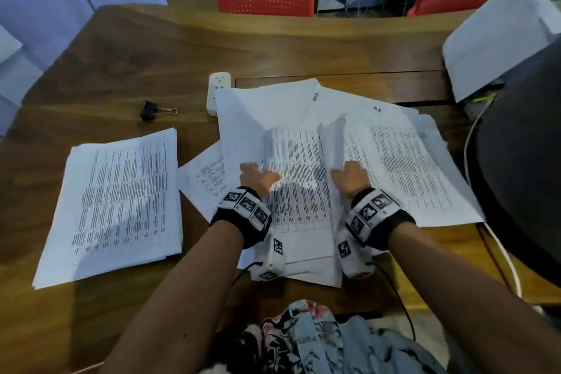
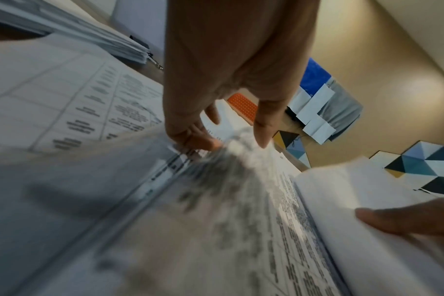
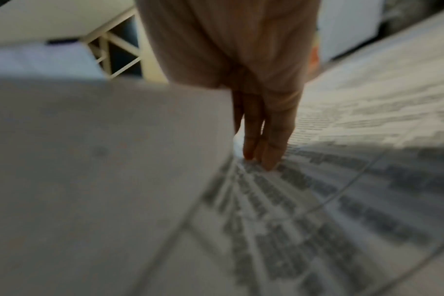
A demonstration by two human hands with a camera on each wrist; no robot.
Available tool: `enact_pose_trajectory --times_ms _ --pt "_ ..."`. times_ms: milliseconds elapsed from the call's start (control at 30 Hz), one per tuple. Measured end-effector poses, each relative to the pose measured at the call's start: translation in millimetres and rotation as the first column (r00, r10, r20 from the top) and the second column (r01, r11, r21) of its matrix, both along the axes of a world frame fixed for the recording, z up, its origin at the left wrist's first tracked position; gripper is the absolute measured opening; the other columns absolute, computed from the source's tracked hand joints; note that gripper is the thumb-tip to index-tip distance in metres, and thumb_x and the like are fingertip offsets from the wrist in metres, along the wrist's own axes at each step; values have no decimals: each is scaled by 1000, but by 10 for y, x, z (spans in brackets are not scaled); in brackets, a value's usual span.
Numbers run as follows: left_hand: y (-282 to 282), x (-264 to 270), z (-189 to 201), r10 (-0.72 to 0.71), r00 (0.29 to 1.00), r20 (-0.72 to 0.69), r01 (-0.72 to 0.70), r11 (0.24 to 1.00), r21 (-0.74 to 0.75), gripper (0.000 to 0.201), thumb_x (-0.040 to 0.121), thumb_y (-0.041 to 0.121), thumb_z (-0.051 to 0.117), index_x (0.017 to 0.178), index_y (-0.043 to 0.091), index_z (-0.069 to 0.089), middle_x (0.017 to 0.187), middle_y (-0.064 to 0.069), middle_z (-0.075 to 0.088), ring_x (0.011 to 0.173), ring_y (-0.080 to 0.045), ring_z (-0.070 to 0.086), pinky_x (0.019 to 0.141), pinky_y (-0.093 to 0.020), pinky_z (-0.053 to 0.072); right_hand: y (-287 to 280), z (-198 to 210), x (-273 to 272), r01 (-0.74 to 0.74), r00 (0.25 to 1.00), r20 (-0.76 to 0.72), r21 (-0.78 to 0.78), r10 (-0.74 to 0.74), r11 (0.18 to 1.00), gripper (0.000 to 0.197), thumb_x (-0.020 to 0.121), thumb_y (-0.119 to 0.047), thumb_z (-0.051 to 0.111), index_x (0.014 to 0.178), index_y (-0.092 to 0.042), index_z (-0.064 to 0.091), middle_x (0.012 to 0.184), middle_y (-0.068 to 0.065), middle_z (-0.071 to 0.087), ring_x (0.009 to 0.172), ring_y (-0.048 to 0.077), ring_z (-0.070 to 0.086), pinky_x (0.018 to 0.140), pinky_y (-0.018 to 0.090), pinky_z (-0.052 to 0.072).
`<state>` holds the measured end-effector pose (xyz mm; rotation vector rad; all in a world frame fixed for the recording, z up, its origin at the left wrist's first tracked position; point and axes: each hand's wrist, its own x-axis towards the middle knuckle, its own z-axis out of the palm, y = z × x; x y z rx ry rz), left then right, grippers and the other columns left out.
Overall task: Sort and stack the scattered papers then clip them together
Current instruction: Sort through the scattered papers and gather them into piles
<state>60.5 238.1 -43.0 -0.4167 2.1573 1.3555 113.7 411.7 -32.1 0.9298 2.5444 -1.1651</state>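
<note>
My left hand (image 1: 258, 177) rests with relaxed fingers on a printed sheet (image 1: 299, 191) in the middle of the frame, fingertips pressing its blurred left edge. My right hand (image 1: 349, 177) grips a second sheet (image 1: 332, 143), lifted on edge so its blank back stands nearly upright. Both lie among the scattered papers (image 1: 403, 161) spread right of centre on the table (image 1: 136, 48). A squared-up stack (image 1: 118, 200) sits at the lower left. A black binder clip (image 1: 150, 111) lies above it, apart from every page. The pages carry tables of small print, too blurred to read; a handwritten mark near the top edge (image 1: 377, 109) is also illegible. A white power strip (image 1: 216, 91) pokes out behind the papers.
</note>
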Motion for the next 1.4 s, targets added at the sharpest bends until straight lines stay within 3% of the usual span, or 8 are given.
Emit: enact_pose_trajectory --times_ms 233,467,533,633,800,967,1233,1400 --pt "61 16 112 2 993 -120 16 989 146 28 88 12 59 65 12 43 63 -2 39 54 -14 34 46 -19 34 -257 88 -96 131 986 19 -693 -164 708 43 94 -50 38 90 -11 57 84 5 56 80 22 53 72 35 41" --pt "127 32 151 -169 985 17 169 985 35 77 88 40 59 138 -12 32 139 -30 42 125 -44 46 93 -46 46 -409 -45 -48 -14 998 -55 -757 -43 653 49 97 -50 27 97 -13 59 99 5 58 95 20 53 86 35 41" --pt "128 25 59 -196 979 -52 189 975 -120 56 90 18 60 128 -18 41 131 -36 47 120 -45 49 94 -46 45 -302 -53 -87 40 989 -73 -693 -125 720 28 96 -30 42 82 -10 56 84 6 57 81 21 54 75 32 45" --pt "21 -25 14 -78 987 -139 44 972 -231 36 91 8 50 123 -9 51 124 -27 56 115 -38 54 91 -36 45 28 -81 -140 54 996 -65 -5 -55 999 17 93 -17 44 97 -6 56 106 14 59 100 27 54 95 42 46" --pt "-281 -213 71 67 983 -170 -122 933 -338 37 91 5 47 126 -6 51 130 -24 54 122 -39 50 99 -37 41 380 -129 -94 52 970 209 316 -123 947 81 79 -42 66 140 -8 25 148 18 24 136 37 23 106 54 28" --pt "-400 -278 83 49 991 -125 -87 942 -324 34 91 5 47 122 -6 55 117 -22 59 118 -37 52 96 -35 42 535 -262 -120 16 972 193 519 -136 854 61 84 -22 61 134 -3 31 141 20 31 129 40 30 103 49 34" --pt "-275 -245 7 37 998 -54 -42 995 -95 38 93 7 49 129 1 43 123 -12 49 120 -27 47 101 -34 37 270 163 -237 -112 993 56 181 104 977 28 90 -5 44 113 7 55 119 23 59 111 36 55 90 35 46" --pt "-136 -201 51 50 996 75 -61 987 148 75 94 54 35 146 0 24 153 -17 27 140 -33 29 114 -42 26 -524 216 -133 -322 946 -106 -210 306 923 15 96 -13 42 91 -5 52 87 6 52 75 17 51 68 25 46"
